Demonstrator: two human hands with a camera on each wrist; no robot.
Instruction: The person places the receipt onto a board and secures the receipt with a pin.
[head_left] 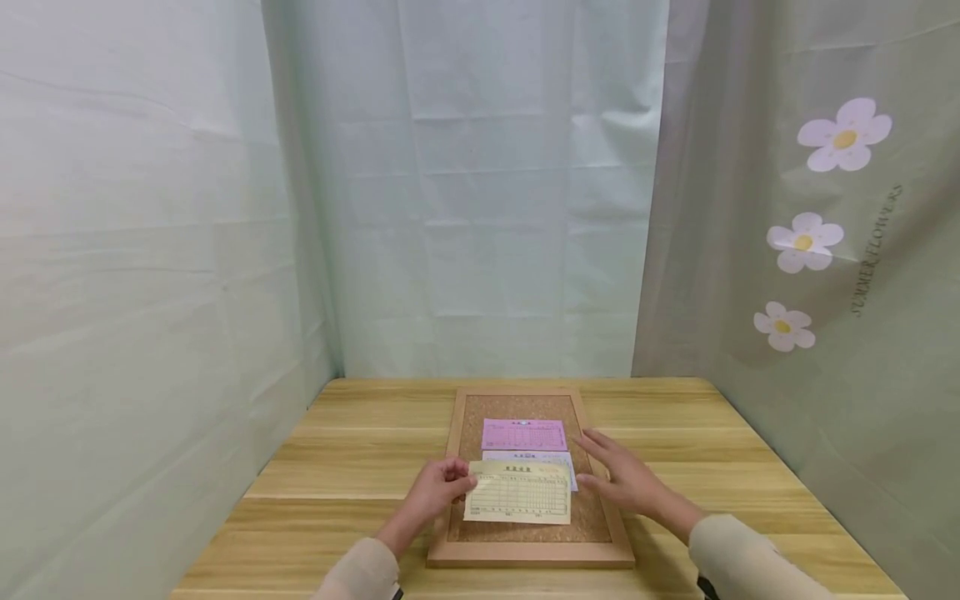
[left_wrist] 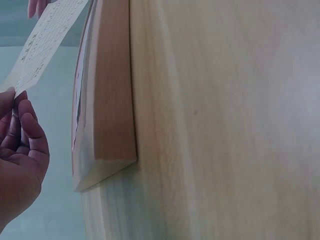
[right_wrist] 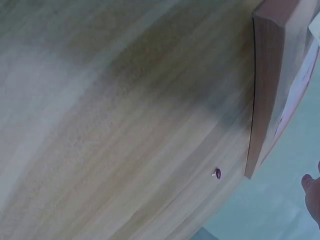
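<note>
My left hand (head_left: 442, 485) pinches the left edge of a pale yellow printed form slip (head_left: 517, 494) between thumb and fingers. In the left wrist view the same slip (left_wrist: 47, 42) slants up from the fingertips of that hand (left_wrist: 22, 155). Under it stands a wood-framed corkboard (head_left: 528, 553). A pink form slip (head_left: 525, 434) lies on the upper cork, with a white form slip (head_left: 574, 481) below it, partly covered by the yellow one. My right hand (head_left: 626, 475) hovers by the board's right side, fingers spread and holding nothing; only a fingertip part shows in the right wrist view.
The board rests on a light wooden table (head_left: 352, 500). A small purple tack-like thing (right_wrist: 217, 173) lies on the table beside the frame in the right wrist view. Pale curtains (head_left: 487, 208) enclose the back and sides, the right one printed with flowers.
</note>
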